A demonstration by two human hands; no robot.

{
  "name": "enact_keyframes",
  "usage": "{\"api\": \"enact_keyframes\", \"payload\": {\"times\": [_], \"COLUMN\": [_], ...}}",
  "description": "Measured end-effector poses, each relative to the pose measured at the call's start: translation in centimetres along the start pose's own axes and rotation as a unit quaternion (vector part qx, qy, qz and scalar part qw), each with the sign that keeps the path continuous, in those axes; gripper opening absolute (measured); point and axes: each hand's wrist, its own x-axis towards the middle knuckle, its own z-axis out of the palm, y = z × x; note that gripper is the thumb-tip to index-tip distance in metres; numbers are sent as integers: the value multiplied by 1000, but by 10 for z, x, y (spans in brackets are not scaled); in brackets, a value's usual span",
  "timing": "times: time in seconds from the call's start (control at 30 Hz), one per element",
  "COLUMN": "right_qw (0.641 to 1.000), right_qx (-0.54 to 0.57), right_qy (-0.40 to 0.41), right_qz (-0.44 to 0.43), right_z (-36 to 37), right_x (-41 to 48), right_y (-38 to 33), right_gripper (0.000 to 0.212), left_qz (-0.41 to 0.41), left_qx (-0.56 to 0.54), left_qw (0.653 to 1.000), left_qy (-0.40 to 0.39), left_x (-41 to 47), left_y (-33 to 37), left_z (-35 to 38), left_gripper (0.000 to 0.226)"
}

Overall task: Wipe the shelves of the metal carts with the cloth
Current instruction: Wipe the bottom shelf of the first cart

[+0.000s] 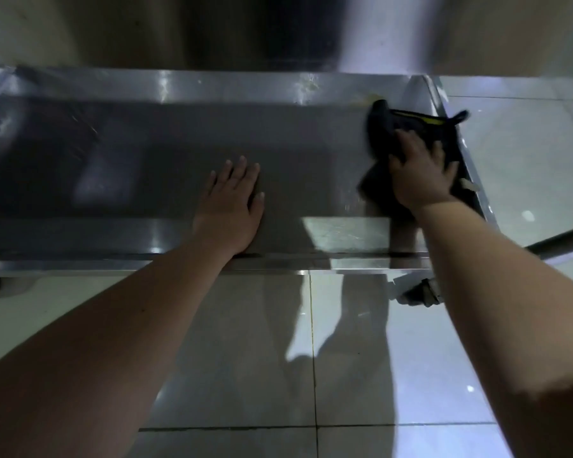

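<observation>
- Found at the right end of the steel cart shelf (146,160), toward the far right corner: dark cloth (382,127) with a yellow stripe, bunched, one tip overhanging the right rim.
- Pressing down on that cloth: right hand (420,173), fingers spread and fairly straight, palm on the fabric.
- Laid flat on bare shelf near the middle of the front edge: left hand (234,200), fingers straight, holding nothing.
- Seen below the front right corner: caster (420,292) on a glossy tiled floor (377,391).
</observation>
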Motion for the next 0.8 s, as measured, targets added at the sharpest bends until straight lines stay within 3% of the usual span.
{"api": "enact_keyframes", "payload": {"times": [0.23,0.57,0.7,0.8], "right_qw": [998,979,969,976], "right_qx": [-2,-40,-36,-36], "right_qy": [17,-47,-57,-37], "right_qz": [53,-193,-236,-214], "right_z": [0,70,65,50], "right_x": [7,-58,-55,-38], "right_y": [-5,-176,-167,-126], "right_gripper": [54,49,48,49], "left_qz": [6,-31,-42,-44], "left_qx": [-6,-98,-126,-130], "left_qw": [1000,992,988,987], "left_qy": [20,70,81,88], "left_x": [-3,-3,-3,-4], "left_y": [1,-9,-12,-9], "left_z": [4,5,3,2], "left_gripper": [53,63,62,57]}}
